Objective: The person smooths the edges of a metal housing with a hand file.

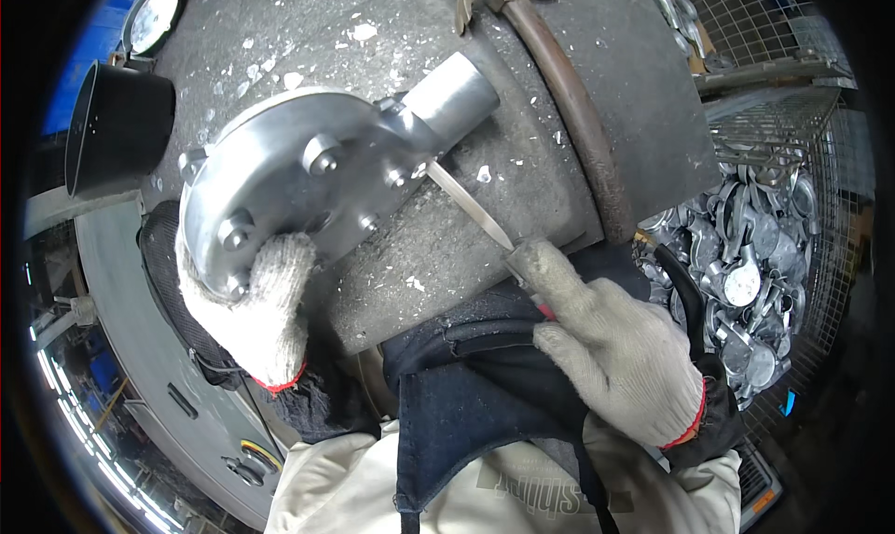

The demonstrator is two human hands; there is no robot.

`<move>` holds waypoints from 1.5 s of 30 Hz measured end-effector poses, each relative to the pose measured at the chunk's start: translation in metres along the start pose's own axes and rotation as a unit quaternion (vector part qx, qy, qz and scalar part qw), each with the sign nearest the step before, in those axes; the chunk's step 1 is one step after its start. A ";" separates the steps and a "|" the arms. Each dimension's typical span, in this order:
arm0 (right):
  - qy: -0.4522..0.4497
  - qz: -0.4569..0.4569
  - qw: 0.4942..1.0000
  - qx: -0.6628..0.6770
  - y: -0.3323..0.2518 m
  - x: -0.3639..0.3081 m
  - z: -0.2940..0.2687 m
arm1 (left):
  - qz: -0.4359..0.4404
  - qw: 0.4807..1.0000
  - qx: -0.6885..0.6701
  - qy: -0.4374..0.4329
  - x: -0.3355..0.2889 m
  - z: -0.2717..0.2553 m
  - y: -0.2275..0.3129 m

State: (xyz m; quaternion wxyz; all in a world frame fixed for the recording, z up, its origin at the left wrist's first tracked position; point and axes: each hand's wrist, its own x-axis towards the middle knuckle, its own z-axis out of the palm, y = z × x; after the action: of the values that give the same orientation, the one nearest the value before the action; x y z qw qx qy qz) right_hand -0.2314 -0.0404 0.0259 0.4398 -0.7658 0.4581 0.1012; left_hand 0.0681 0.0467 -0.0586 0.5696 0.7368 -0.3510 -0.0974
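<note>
My left hand (256,315), in a white knit glove, grips the lower left edge of a round silver metal casting (280,175). The casting has several round bosses and a short tube at its upper right; it is tilted over the worktable (401,277). In my gloved right hand (620,352) is a slim flat file (475,214), with a bit of red showing at its handle. The index finger stretches along it. The file's tip touches the casting's edge just below the tube.
A claw hammer (573,96) with a brown handle lies on the table, right of the casting. Pale metal flakes (364,32) are scattered about. A black bucket (117,128) stands at the left. At the right, a wire cage (825,245) holds many metal castings (746,282).
</note>
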 end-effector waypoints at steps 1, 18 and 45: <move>-0.011 -0.005 1.000 0.009 0.001 0.001 0.000 | -0.006 1.000 -0.007 0.001 -0.001 -0.003 0.000; -0.218 0.011 0.738 0.638 0.051 0.032 0.032 | 0.066 0.977 0.200 0.043 -0.018 -0.031 -0.064; 0.059 -0.160 0.938 0.300 0.025 0.008 0.049 | 0.133 0.971 0.196 0.022 -0.016 -0.021 -0.049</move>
State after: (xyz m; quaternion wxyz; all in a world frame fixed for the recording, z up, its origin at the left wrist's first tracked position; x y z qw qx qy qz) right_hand -0.2351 -0.0127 -0.0221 0.6321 -0.6660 0.3633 -0.1582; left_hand 0.0879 0.0781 -0.1003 0.4297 0.7827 -0.4454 0.0660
